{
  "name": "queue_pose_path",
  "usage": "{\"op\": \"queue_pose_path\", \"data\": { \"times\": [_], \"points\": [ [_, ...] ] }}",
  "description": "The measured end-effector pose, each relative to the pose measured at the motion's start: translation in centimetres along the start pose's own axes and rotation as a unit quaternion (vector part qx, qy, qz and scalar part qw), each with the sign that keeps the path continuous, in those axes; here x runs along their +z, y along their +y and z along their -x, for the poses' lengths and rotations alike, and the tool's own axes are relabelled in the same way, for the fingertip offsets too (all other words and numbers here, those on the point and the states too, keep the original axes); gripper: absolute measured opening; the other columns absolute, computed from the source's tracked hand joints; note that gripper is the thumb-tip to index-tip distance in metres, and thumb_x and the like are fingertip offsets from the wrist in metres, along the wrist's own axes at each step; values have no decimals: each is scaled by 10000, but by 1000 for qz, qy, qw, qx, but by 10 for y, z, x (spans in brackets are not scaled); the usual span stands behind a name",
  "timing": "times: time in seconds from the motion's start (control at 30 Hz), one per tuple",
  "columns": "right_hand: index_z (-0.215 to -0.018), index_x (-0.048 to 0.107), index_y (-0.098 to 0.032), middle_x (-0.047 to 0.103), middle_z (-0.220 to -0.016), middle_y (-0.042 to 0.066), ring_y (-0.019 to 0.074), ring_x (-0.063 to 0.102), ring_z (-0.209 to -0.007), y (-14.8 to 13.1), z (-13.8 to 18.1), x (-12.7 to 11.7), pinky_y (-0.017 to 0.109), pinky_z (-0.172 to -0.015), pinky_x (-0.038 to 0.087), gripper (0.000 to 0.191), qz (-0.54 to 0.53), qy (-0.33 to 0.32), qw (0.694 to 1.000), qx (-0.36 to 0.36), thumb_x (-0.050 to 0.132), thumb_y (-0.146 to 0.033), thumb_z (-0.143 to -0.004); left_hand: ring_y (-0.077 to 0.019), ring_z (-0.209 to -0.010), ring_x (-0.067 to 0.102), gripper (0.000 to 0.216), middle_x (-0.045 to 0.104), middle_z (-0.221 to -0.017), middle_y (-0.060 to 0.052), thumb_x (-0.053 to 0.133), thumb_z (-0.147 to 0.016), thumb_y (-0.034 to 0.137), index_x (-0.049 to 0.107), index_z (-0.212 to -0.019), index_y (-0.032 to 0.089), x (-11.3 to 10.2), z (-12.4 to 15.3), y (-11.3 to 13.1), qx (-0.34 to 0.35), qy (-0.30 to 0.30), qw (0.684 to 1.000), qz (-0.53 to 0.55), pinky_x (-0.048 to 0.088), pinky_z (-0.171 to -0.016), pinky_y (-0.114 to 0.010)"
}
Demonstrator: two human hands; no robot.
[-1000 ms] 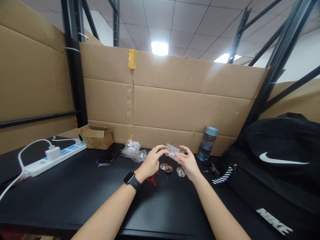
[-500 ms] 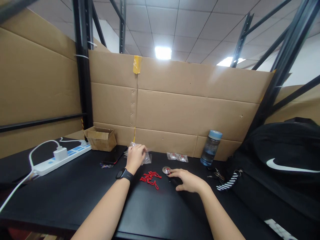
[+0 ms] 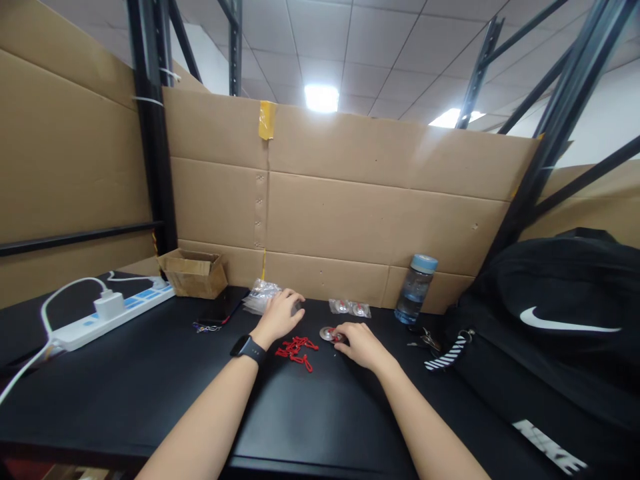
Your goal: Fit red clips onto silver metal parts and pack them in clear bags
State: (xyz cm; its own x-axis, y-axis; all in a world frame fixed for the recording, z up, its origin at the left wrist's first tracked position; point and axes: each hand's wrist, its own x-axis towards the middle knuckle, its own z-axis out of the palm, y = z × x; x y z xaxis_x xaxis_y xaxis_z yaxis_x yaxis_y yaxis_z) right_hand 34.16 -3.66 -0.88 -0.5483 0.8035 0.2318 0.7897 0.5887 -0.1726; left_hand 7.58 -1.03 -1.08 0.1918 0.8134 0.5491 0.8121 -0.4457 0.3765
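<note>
My left hand (image 3: 281, 315), with a dark watch (image 3: 249, 348) on its wrist, is just right of a pile of clear plastic bags (image 3: 261, 297). Its fingers are curled, and a greyish see-through bit of bag shows between them. My right hand (image 3: 364, 344) pinches a round silver disc (image 3: 327, 334) with red on it at its right edge. The fingertips partly cover this disc, which is low over or on the black table. Between the hands, nearer to me, lies a loose heap of red cord loops (image 3: 297, 350).
Two bagged silver discs (image 3: 350, 308) lie at the back. A water bottle (image 3: 415, 290) and a black backpack (image 3: 545, 333) stand right, with keys (image 3: 430, 341) beside them. To the left are a cardboard box (image 3: 195, 273), a phone (image 3: 221, 307) and a power strip (image 3: 120, 313).
My left hand has moved rightward off the bag pile, and the plastic right of it has left the table. My right hand's fingers have closed from stretched out to a pinch at the disc.
</note>
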Motion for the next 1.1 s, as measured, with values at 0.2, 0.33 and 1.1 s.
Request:
{"op": "queue_pose_path", "data": {
  "times": [0.2, 0.33, 1.1],
  "points": [
    [-1071, 638, -239, 686, -1034, 57, 234, 623, -951, -1, 2, 0, 324, -845, 389, 291, 2, 32, 999, 14, 696, -315, -796, -239, -1072, 577, 171, 630, -1077, -48, 595, -865, 242, 679, -1014, 244, 7, 3, 26, 72, -25, 993, 90, 425, -959, -374],
    [-1385, 478, -331, 533, -1403, 103, 293, 545, -1200, -2, 2, 4, 422, -975, 368, 577, -45, 32, 998, 5, 657, -432, -846, -236, -1065, 579, 172, 633, -1061, -46, 604, -856, 231, 689, -1005, 246, 9, 6, 35, 93, -39, 990, 99, 426, -962, -372],
    [-791, 567, -207, 638, -765, -4, 143, 574, -688, -9, -24, 36, 223, -680, 380, 106, -94, 167, 981, 6, 577, -103, -774, -232, -1067, 591, 190, 670, -1055, -32, 605, -833, 205, 676, -1007, 236, 13, 6, 38, 85, -41, 993, 74, 421, -948, -360]
  ]
}}
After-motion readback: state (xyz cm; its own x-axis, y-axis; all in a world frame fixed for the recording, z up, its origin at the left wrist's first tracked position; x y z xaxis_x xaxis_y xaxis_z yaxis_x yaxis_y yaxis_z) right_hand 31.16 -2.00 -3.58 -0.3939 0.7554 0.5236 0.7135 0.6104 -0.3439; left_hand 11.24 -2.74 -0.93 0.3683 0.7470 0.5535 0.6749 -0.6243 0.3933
